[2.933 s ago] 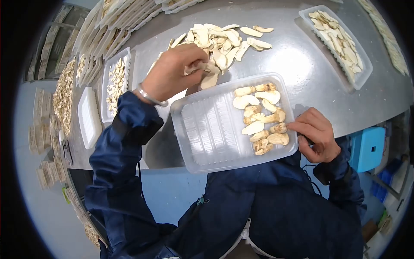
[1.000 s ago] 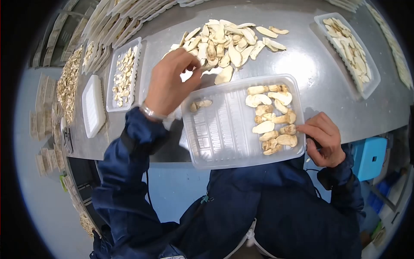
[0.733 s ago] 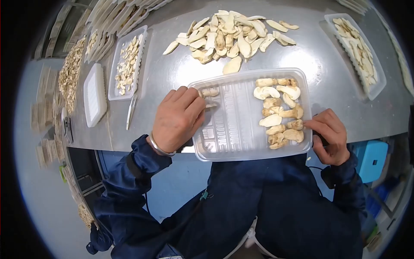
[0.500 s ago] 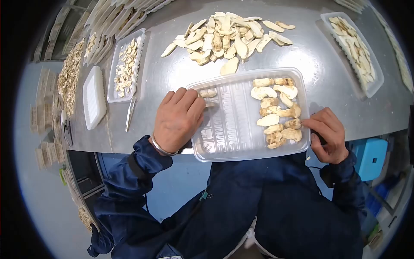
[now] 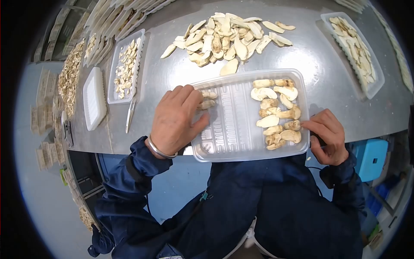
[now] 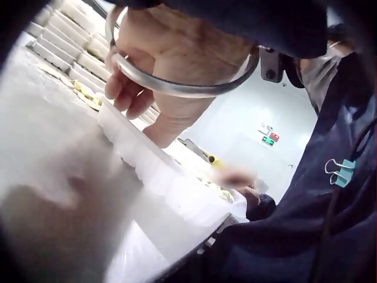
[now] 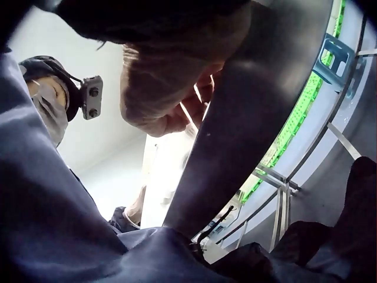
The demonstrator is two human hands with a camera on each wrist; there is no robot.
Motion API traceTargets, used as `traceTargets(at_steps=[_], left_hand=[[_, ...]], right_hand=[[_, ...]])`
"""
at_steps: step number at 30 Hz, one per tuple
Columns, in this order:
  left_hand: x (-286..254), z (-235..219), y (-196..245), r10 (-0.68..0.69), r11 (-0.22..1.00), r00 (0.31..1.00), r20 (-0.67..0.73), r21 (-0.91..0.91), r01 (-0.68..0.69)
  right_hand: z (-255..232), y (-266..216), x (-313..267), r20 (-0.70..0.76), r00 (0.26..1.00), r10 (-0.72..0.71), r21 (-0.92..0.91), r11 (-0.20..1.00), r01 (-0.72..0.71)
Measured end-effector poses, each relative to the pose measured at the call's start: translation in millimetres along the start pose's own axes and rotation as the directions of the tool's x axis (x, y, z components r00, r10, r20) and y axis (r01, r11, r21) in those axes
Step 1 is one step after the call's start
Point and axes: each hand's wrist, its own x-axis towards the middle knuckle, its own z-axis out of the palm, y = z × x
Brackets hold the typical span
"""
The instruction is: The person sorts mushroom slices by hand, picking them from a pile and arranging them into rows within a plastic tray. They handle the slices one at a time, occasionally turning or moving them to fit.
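Note:
In the head view a clear tray (image 5: 233, 157) lies at the table's front edge. Mushroom pieces (image 5: 282, 113) fill its right side in short rows, and two smaller pieces (image 5: 208, 104) lie at its upper left. My left hand (image 5: 176, 123) is over the left rim, fingertips at those two pieces, thumb spread apart inside the tray. At the right rim my right hand (image 5: 326, 136) holds the edge, forefinger over it and thumb outside. The left wrist view shows my left hand (image 6: 171, 65) above the tray wall (image 6: 141, 147); my right hand (image 7: 171, 82) looks dark in the right wrist view.
A pile of sliced mushrooms (image 5: 224, 36) lies behind the tray. Filled trays stand at left (image 5: 126, 69) and right (image 5: 352, 54), near a white tray (image 5: 94, 99) and metal tweezers (image 5: 130, 115). Stacked trays (image 5: 116, 21) rise at the back left; a blue stool (image 5: 371, 159) is below right.
My left hand has moved from the pile to the tray's left side, where two pieces now lie. Its thumb has spread away from the fingers. My right hand stays at the right rim.

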Motion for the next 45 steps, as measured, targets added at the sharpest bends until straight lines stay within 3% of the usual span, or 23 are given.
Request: traceTargets(at_steps=[9, 12, 15, 18, 21, 24, 28, 34, 40, 43, 45], left_hand=[[9, 5, -8, 0.08, 0.996, 0.997, 0.018, 0.028, -0.081], [15, -5, -9, 0.043, 0.997, 0.998, 0.047, -0.065, -0.04], [39, -15, -23, 0.023, 0.993, 0.999, -0.042, -0.114, -0.027], [86, -5, -51, 0.23, 0.972, 0.967, -0.111, -0.024, -0.234], [117, 10, -76, 0.348, 0.937, 0.937, 0.001, 0.008, -0.348], [128, 12, -82, 0.314, 0.947, 0.946, 0.075, 0.05, -0.318], [135, 7, -79, 0.366, 0.918, 0.92, 0.14, 0.106, -0.381], [141, 6, -78, 0.331, 0.926, 0.922, 0.202, 0.12, -0.359], [139, 5, -92, 0.382, 0.909, 0.896, 0.224, 0.085, -0.409], [138, 3, -91, 0.297, 0.944, 0.905, 0.305, 0.053, -0.327], [136, 1, -92, 0.285, 0.953, 0.915, 0.284, 0.013, -0.301]], right_hand=[[0, 1, -1, -0.004, 1.0, -0.01, 0.009, 1.0, 0.01], [-1, 0, -1, 0.003, 1.0, 0.002, 0.012, 1.0, -0.002], [-1, 0, 0, 0.009, 1.0, 0.006, 0.016, 1.0, -0.007], [-1, 1, 0, 0.012, 1.0, 0.002, 0.025, 1.0, -0.002], [-2, 0, -1, 0.003, 1.0, 0.005, 0.029, 1.0, -0.005], [-2, 2, -3, 0.003, 1.0, 0.014, 0.042, 0.999, -0.014], [-3, 2, 0, 0.026, 0.999, 0.018, 0.037, 0.999, -0.019], [-2, 1, -2, 0.008, 1.0, 0.014, 0.031, 0.999, -0.014], [-1, 1, 0, 0.001, 1.0, -0.004, 0.021, 1.0, 0.004], [-1, 2, -1, -0.003, 1.0, -0.008, 0.016, 1.0, 0.008], [-1, 2, -1, -0.004, 1.0, -0.01, 0.015, 1.0, 0.01]])
